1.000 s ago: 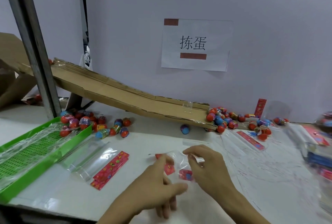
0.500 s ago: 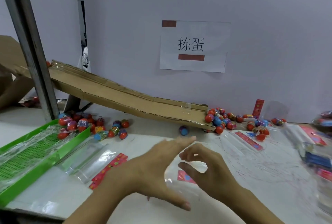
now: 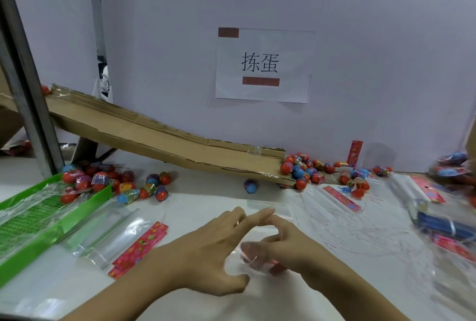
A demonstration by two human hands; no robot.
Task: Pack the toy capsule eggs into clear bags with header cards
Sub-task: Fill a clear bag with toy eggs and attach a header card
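My right hand point(image 3: 288, 243) pinches a clear bag point(image 3: 235, 268) low in the middle of the white table; its thumb shows through the plastic and a bit of red header card peeks out beneath. My left hand point(image 3: 213, 251) lies beside it with fingers stretched straight along the bag, thumb spread apart. Red and blue capsule eggs point(image 3: 298, 173) lie heaped at the foot of the cardboard ramp point(image 3: 154, 135). More eggs point(image 3: 128, 186) sit to the left, and a lone egg point(image 3: 250, 186) rests under the ramp's end.
A stack of empty bags with red header cards point(image 3: 116, 238) lies left of my hands, next to a green tray point(image 3: 51, 233). A metal post point(image 3: 25, 104) stands far left. More bags point(image 3: 340, 198) and filled packs point(image 3: 450, 166) crowd the right side.
My left hand has let go of the bag and stretched its fingers forward along it. My right hand kept hold of the bag, which moved slightly toward me.
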